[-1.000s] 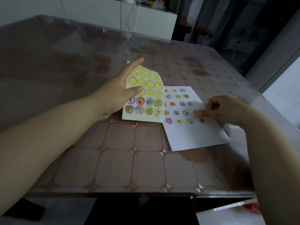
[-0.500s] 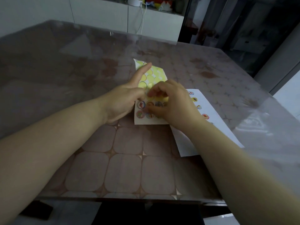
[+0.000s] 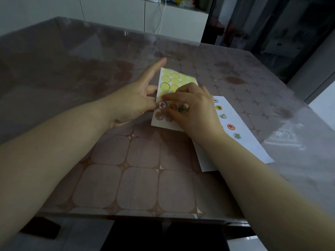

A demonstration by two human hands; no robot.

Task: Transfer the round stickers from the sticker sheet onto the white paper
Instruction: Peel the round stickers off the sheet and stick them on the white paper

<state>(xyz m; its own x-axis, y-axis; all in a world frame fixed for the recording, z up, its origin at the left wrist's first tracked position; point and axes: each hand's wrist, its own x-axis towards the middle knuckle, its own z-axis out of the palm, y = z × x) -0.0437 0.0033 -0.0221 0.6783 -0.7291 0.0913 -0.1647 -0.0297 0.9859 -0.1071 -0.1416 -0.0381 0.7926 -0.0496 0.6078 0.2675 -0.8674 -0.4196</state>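
Observation:
The sticker sheet lies tilted on the table, its upper rows empty yellow circles and its lower rows still holding round stickers. My left hand holds the sheet's left edge, thumb on top beside a red-and-blue sticker and index finger pointing away. My right hand is curled over the lower rows, thumb and fingertips pinching at a sticker that they hide. To the right lies the white paper, partly under my right wrist, with a column of placed stickers showing.
Both sheets rest on a glass-topped table with a brown tile pattern; its front edge is close to me. A white cabinet with a hanging cable stands behind the table. A dark doorway is at the back right.
My right hand left the white paper, crossed to the sticker sheet and curled over its lower rows. The left hand kept hold of the sheet's left edge.

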